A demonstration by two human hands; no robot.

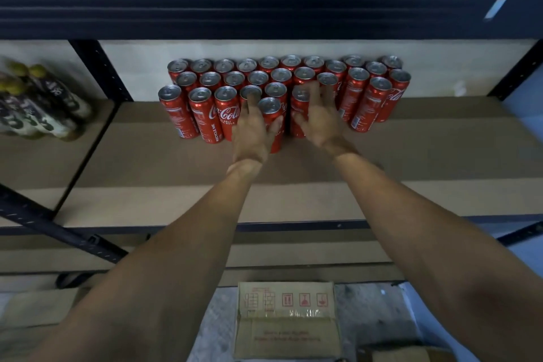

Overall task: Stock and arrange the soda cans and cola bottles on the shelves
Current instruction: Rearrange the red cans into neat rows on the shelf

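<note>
L hand (pixel 252 134) spreading w/ fingers straight, thumb touching front can (pixel 269 106), gripping nothing | R hand (pixel 318 119) splaying open over cans, blurred | cola cans (pixel 202 114) standing in rows mid-shelf (pixel 411 161) | bottles (pixel 44 114) sitting in left bay

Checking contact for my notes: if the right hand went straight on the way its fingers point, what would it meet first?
Most likely the red cola cans right ahead: the spread fingers of the right hand overlap their tops. Blur hides whether they touch.

left hand (pixel 254 131): bare | right hand (pixel 318 123): bare | forearms (pixel 191 244): bare to frame edge
</note>
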